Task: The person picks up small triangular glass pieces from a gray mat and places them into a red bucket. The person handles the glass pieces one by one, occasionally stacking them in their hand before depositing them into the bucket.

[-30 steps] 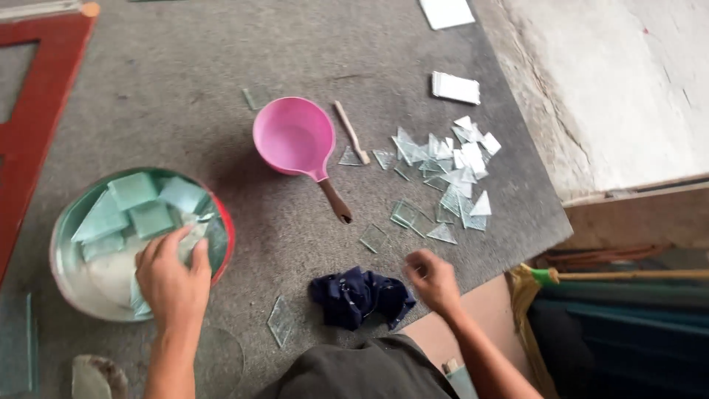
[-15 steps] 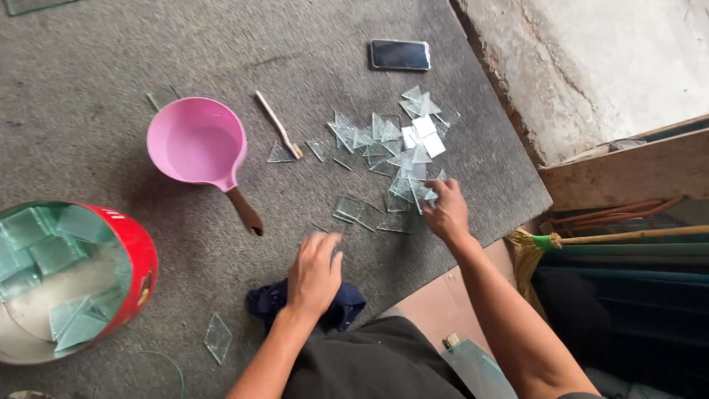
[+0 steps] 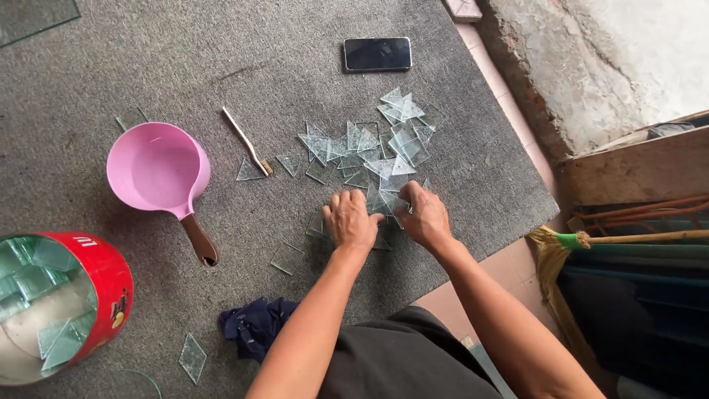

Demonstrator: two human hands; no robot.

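Observation:
Several clear glass offcuts (image 3: pixel 373 151), mostly triangles, lie scattered on a grey carpeted tabletop (image 3: pixel 295 66). My left hand (image 3: pixel 351 220) rests palm down on the near edge of that pile, fingers spread over the pieces. My right hand (image 3: pixel 422 214) is beside it, fingers curled around a few glass pieces at the pile's near side. The two hands almost touch. A red round tin (image 3: pixel 63 307) at the lower left holds more glass pieces.
A pink scoop with a brown handle (image 3: pixel 159 174) sits left of the pile, a thin wooden stick (image 3: pixel 247 140) beside it. A dark phone (image 3: pixel 377 54) lies at the far edge. A dark blue cloth (image 3: pixel 255 325), a stray glass piece (image 3: pixel 193 357) and a broom (image 3: pixel 591 240) are nearby.
My left hand left the red tin and came across to the glass pile. My right hand moved from the cloth to the pile. The view shifted right.

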